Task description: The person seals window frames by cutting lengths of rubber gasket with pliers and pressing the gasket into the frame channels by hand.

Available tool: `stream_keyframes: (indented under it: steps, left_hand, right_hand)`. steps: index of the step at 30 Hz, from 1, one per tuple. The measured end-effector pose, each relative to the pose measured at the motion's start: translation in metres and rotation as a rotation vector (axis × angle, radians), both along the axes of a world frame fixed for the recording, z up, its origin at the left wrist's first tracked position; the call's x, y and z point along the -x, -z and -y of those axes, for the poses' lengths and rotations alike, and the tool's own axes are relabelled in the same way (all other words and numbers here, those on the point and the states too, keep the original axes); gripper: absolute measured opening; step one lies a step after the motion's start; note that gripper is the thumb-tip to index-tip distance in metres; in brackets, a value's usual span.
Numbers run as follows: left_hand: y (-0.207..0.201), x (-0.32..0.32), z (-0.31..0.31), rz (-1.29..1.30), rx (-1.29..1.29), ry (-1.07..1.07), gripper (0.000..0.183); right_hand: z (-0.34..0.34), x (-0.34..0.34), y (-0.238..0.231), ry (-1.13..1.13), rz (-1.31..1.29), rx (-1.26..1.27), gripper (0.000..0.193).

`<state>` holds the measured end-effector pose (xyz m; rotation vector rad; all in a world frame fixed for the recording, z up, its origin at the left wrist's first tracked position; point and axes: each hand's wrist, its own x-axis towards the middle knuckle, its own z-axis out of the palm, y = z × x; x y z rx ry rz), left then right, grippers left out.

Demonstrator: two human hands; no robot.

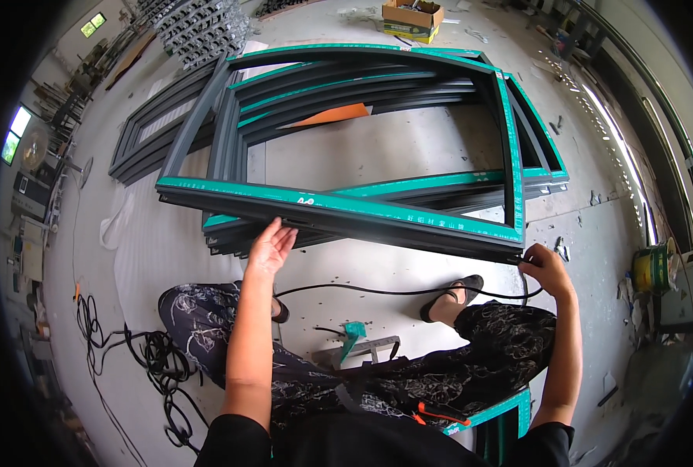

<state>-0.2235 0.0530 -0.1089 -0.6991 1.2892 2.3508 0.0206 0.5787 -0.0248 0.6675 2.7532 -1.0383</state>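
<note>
A dark grey window frame with green film (339, 204) lies slantwise on top of a stack of similar frames (234, 148) before me. My left hand (273, 247) is palm up with fingers apart, its fingertips at the near rail's lower side. At the frame's near right corner, my right hand (546, 270) pinches a thin black rubber strip (346, 287) against the end of the rail. From that hand the strip sags leftward above the floor, past my feet. Whether part of it sits in the rail's groove is too dark to tell.
Loops of black strip (168, 358) lie on the floor at left. Between my legs are a metal piece with green film (354, 336) and an orange-handled tool (440, 412). Other frames (140, 132) stand far left; a cardboard box (413, 17) is at the back.
</note>
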Motion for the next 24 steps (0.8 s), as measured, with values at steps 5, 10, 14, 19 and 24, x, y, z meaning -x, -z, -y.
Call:
stream_keyframes:
  steps: [5,10,14,19,24]
  left_hand:
    - [-0.01,-0.032,-0.047,0.047,0.024,0.199,0.04]
    - [-0.023,-0.109,-0.181,-0.033,-0.078,0.683,0.036]
    - [-0.021,-0.122,-0.245,0.092,-0.258,0.607,0.029]
    - [-0.014,-0.126,-0.254,0.114,-0.246,0.6,0.028]
    - [-0.013,-0.127,-0.256,0.073,-0.173,0.596,0.024]
  right_hand:
    - [-0.005,-0.009,-0.002,0.01,-0.175,0.253,0.021]
    - [0.006,-0.006,-0.016,0.118,-0.291,0.516,0.027]
    - [0.001,-0.01,-0.013,0.093,-0.206,0.362,0.012]
    - [0.005,-0.007,-0.02,0.023,-0.127,0.185,0.012]
    - [0.006,0.0,-0.017,-0.059,-0.13,0.061,0.014]
